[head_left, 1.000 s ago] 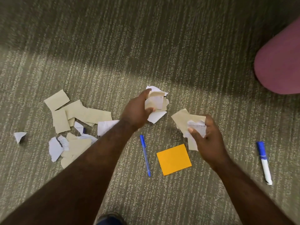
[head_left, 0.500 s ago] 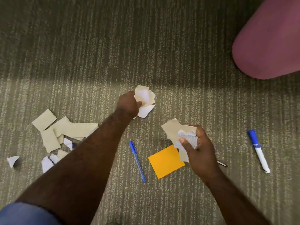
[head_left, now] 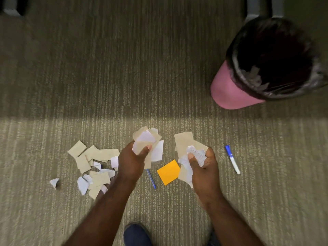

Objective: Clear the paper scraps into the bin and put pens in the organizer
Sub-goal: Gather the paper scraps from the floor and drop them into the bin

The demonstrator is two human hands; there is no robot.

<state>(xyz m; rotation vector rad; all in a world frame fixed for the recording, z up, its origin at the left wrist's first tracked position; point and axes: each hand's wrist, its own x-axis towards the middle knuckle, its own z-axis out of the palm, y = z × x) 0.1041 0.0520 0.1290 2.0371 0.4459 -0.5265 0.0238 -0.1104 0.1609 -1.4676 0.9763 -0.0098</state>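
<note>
Gripping a wad of tan and white paper scraps (head_left: 148, 141), the left hand (head_left: 131, 162) has fingers curled around it. The right hand (head_left: 204, 172) pinches a second bunch (head_left: 188, 150). Loose scraps (head_left: 94, 162), a blue pen (head_left: 151, 179) and a marker (head_left: 232, 159) lie on the carpet (head_left: 124, 77); the pink bin (head_left: 229, 89) stands at upper right.

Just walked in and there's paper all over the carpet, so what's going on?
A person is tidying up. Their left hand and right hand each hold a bunch of paper scraps. More scraps lie on the carpet, along with a blue pen and a marker. The lined pink bin stands ahead.
</note>
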